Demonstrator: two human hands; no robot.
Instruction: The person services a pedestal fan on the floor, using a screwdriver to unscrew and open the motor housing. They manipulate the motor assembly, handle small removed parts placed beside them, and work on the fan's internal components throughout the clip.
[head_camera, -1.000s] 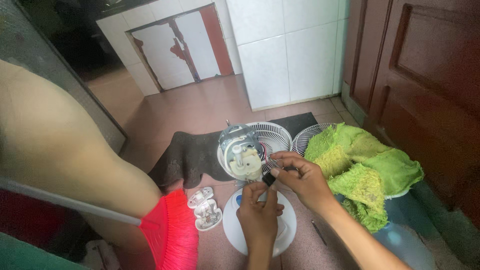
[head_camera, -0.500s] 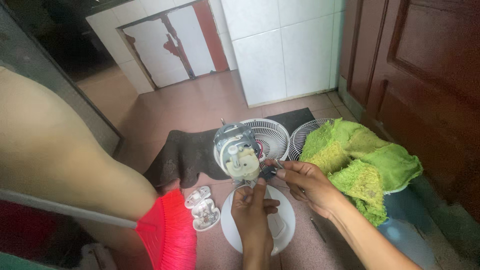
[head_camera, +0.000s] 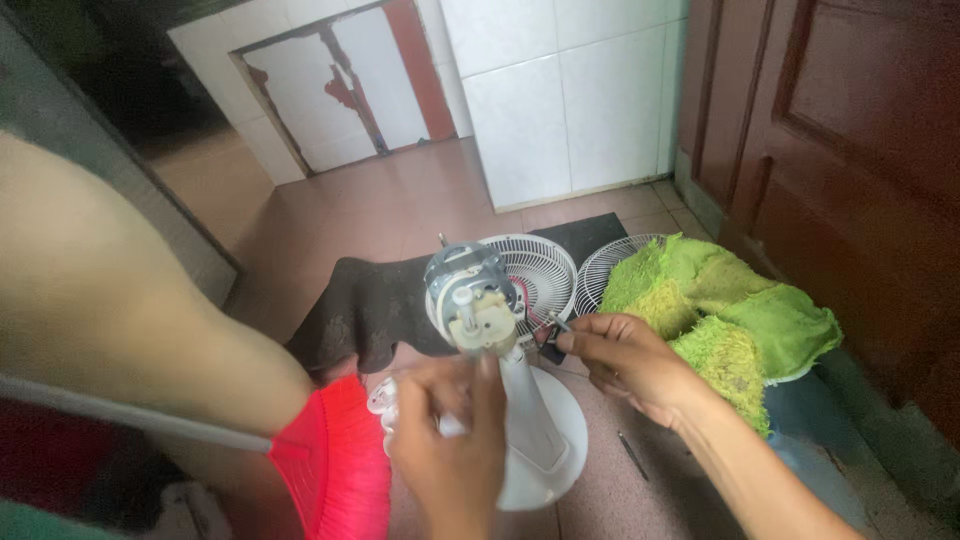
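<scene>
Now gripping white plastic fan stand (head_camera: 530, 420) with left hand (head_camera: 450, 440); right hand (head_camera: 625, 360) pinching thin metal screwdriver (head_camera: 556, 322) (shifted right, off grey bare fan motor (head_camera: 470, 295)).

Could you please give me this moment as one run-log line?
left hand: steadying white fan stand | right hand: holding thin tool beside exposed fan motor | nearby: fan grilles, green cloth, red brush

One head-worn camera looks steeply down, close over the tiled floor (head_camera: 400, 215).
</scene>
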